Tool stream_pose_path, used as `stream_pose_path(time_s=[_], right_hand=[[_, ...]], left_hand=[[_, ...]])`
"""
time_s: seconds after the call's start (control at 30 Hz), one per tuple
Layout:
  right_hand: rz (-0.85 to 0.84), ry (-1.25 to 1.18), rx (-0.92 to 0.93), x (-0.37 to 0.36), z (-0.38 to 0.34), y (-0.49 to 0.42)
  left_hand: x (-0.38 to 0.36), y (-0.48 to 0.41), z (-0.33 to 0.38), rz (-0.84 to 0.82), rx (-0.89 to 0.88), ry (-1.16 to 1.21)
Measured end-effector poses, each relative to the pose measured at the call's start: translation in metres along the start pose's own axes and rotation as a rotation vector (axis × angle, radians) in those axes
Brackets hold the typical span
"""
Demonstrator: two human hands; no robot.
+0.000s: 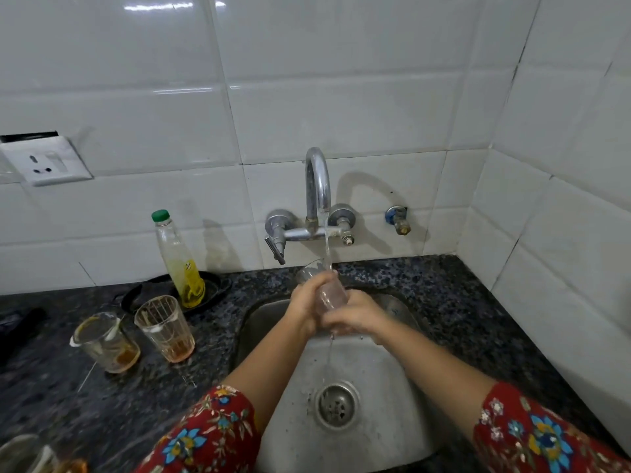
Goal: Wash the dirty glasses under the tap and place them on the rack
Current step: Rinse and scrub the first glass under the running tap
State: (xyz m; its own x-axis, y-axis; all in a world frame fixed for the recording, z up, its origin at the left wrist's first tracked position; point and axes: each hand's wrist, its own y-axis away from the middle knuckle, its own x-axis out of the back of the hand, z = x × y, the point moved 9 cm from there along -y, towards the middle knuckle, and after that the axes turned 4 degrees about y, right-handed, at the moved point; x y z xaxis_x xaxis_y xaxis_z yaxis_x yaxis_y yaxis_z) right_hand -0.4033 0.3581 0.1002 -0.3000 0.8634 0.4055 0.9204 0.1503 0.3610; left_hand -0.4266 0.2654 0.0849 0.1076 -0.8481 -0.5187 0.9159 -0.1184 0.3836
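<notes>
1. Hands, head view: left hand (305, 302) and right hand (356, 315) are both curled round the held glass (324, 291). The left grips its left side and the right grips nearer the base. The two hands touch.
2. Position of the held glass: clear, tilted, mouth pointing far and left, over the sink (375, 380) and under the tap (318, 186).
3. Water (327, 240): running. The stream lands on the held glass at the fingers, then falls from below the hands toward the drain (336, 404).
4. Counter (444, 302), left of the sink: near glass (106, 341), upright, with orange residue in the bottom. Unwashed.
5. Same counter: far glass (166, 327), upright, just beside the near glass but apart from it, with brown streaks and orange dregs. Unwashed.
6. Near left corner: blurred glassware (24, 452). Its condition cannot be told.
7. Beyond the two dirty glasses: bottle (179, 261) with a green cap and yellow liquid, standing in a black dish (216, 285).
8. Rack: not in view.
9. Progress, as a judgement: one glass is mid-rinse and none is seen racked. At least two remain to be washed, and every one has yet to be placed. The task looks to be at an early stage.
</notes>
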Motion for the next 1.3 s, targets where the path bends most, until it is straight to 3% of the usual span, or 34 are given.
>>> stream_pose_path(time_s=[0.07, 0.1, 0.23, 0.3, 0.4, 0.43, 0.53, 0.57, 0.63, 0.7, 0.77, 0.97, 1.1, 1.23, 1.3], right_hand=[[0.287, 0.314, 0.057, 0.012, -0.005, 0.005], [0.302, 0.297, 0.097, 0.012, -0.005, 0.007], [-0.359, -0.472, -0.006, -0.023, 0.007, 0.02], [-0.343, -0.425, 0.011, -0.021, 0.009, 0.02], [-0.034, -0.263, 0.073, -0.007, 0.009, 0.014], [-0.05, -0.303, 0.073, -0.011, 0.009, 0.014], [-0.402, -0.594, -0.04, -0.031, 0.011, 0.029], [-0.446, -0.609, -0.052, -0.031, 0.011, 0.032], [-0.319, -0.456, 0.024, -0.023, 0.009, 0.026], [-0.031, -0.31, 0.13, -0.007, 0.005, 0.017], [0.093, -0.374, 0.146, -0.004, 0.006, 0.011], [0.088, -0.512, 0.092, -0.004, -0.001, -0.011], [-0.053, -0.342, 0.168, -0.026, -0.003, 0.0], [0.062, -0.455, 0.083, -0.008, 0.02, -0.005], [0.013, -0.381, 0.117, -0.012, 0.014, -0.004]], left_hand=[[0.004, -0.003, 0.002, 0.11, -0.053, -0.094], [0.002, -0.004, 0.002, 0.085, -0.057, -0.093], [-0.014, 0.006, 0.003, -0.252, 0.027, 0.099], [-0.015, 0.01, 0.003, -0.256, 0.001, 0.062], [-0.012, 0.005, 0.008, -0.159, -0.103, -0.06], [-0.015, 0.006, 0.009, -0.181, -0.104, -0.07], [-0.017, 0.011, 0.008, -0.315, -0.03, -0.025], [-0.015, 0.012, 0.009, -0.323, -0.023, -0.039], [-0.013, 0.013, 0.013, -0.26, -0.085, -0.182], [-0.014, 0.014, 0.019, -0.165, -0.164, -0.361], [-0.022, 0.021, 0.026, -0.144, -0.197, -0.423], [-0.004, 0.031, 0.047, -0.044, -0.304, -0.453], [0.008, 0.039, 0.05, -0.019, -0.35, -0.387], [0.009, 0.047, 0.048, 0.011, -0.317, -0.42], [0.007, 0.048, 0.046, -0.015, -0.336, -0.431]])
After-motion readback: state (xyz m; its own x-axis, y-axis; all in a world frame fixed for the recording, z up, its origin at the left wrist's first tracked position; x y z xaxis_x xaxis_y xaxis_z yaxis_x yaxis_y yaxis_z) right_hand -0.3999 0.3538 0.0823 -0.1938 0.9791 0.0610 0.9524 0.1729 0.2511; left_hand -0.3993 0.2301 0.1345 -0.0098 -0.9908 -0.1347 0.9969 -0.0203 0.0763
